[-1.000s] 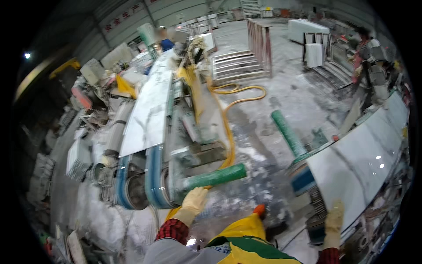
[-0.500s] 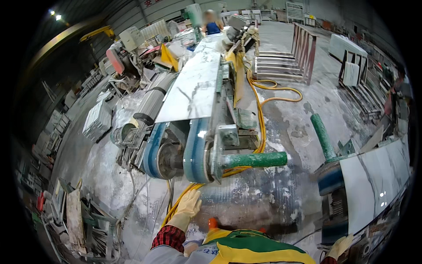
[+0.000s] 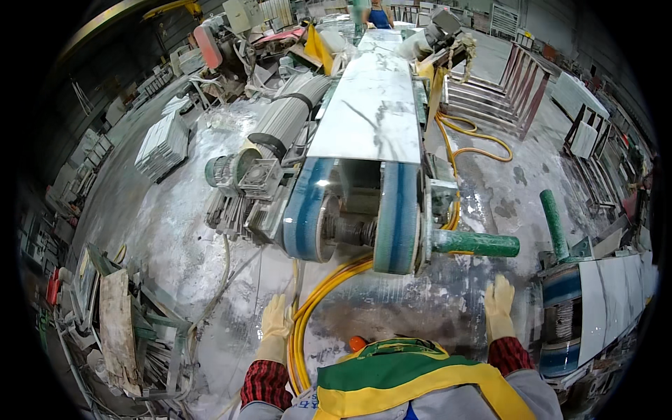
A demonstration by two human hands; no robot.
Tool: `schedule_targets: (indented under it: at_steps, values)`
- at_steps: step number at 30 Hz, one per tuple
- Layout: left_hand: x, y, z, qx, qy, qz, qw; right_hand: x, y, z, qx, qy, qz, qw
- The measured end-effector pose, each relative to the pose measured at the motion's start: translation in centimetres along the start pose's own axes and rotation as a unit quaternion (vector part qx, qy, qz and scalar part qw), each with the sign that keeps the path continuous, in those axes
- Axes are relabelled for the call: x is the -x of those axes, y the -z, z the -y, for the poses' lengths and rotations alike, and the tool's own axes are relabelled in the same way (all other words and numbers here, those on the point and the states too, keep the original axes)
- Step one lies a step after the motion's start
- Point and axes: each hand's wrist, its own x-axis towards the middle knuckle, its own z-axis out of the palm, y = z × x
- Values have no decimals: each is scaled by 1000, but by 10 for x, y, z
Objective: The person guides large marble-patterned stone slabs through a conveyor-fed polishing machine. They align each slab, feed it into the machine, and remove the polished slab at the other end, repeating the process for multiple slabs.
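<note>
Both hands wear cream rubber gloves and hold nothing. My left hand is held out over the floor beside a bundle of yellow hoses, its fingers stretched forward. Out to the right, my right hand has its fingers extended, below a green cylindrical bar. Straight ahead, a white stone slab with grey veins lies on a conveyor with two blue belts. The slab's near edge stops short of the belt's rounded end. Neither hand touches the slab or belts.
To the right, another veined slab rests on a second belt conveyor. Scrap boards and frames lie at lower left. A roller-like ribbed bundle and motor flank the conveyor. A person stands at its far end.
My view has turned right to left across the scene, so the conveyor now sits further right. My right hand has come off the right-hand slab's edge area and moved forward; my left hand stays low.
</note>
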Motion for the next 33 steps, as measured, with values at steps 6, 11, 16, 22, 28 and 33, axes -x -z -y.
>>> schedule_targets:
  at_steps: [6,11,16,22,28,33]
  values:
    - [7,-13,38,15,94,11,995,-73,-13,146,-11,178,-5,984]
    - [9,-39,39,46,81,10,996,-120,-58,207,-7,248,11,969]
    - [-49,17,12,32,65,0,997,-181,-95,266,1,280,15,960]
    - [-126,60,16,-10,62,-10,998,-259,-112,332,-21,242,54,969]
    - [-211,68,-43,-40,-39,3,998,-333,-124,345,-52,188,46,980]
    - [-283,50,-79,-28,-177,-10,984,-330,-139,344,-64,173,18,983]
